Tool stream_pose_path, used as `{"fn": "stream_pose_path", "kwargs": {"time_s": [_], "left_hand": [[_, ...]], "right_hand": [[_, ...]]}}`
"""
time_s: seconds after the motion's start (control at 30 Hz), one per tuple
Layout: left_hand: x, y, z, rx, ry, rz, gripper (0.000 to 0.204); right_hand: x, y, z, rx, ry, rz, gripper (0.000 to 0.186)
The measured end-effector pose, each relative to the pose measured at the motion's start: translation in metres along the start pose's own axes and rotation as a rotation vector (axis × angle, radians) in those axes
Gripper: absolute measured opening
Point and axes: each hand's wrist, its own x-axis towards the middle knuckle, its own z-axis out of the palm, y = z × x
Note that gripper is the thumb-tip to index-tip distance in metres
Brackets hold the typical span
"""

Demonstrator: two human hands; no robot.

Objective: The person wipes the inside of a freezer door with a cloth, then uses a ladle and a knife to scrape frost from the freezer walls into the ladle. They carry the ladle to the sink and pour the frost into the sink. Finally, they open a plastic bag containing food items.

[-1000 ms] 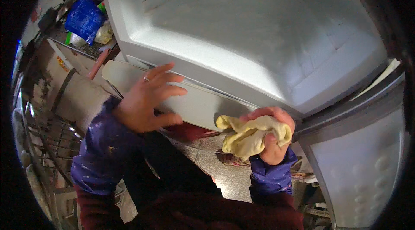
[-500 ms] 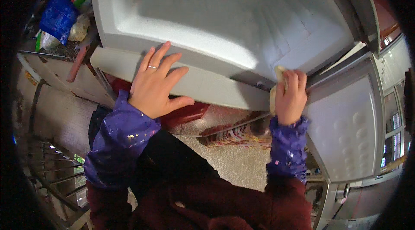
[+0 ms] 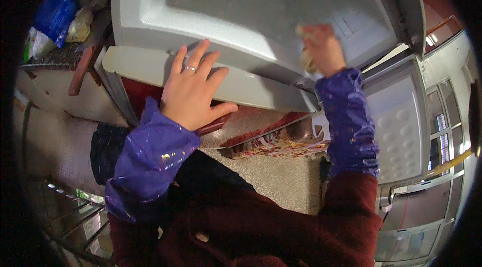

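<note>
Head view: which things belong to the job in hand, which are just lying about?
In the job:
- right hand, gripping the pale cloth (blurred)
- left hand, fingers spread at the pale ledge
- open white-lined compartment

Apparently just lying about:
- blue bag, upper left
- yellowish bag beside it

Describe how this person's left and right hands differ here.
The left hand has its fingers spread over the pale panel; the right hand is curled around a pale cloth.
The left hand holds nothing, while the right hand has the cloth.
The left hand looks fairly sharp; the right hand is blurred.
Both are bare and come out of shiny purple sleeves.
</note>
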Motion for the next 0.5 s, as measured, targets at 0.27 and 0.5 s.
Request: {"fn": "stream_pose_path", "kwargs": {"time_s": [0.27, 0.5], "left_hand": [[-0.001, -0.003, -0.002, -0.053, -0.015, -0.012, 0.058], [0.004, 0.000, 0.005, -0.121, 0.028, -0.014, 0.059]], "right_hand": [[0.002, 0.001, 0.028, -0.316, -0.533, 0.260, 0.021], [0.090, 0.086, 0.129, -0.370, -0.355, 0.303, 0.027]]}}
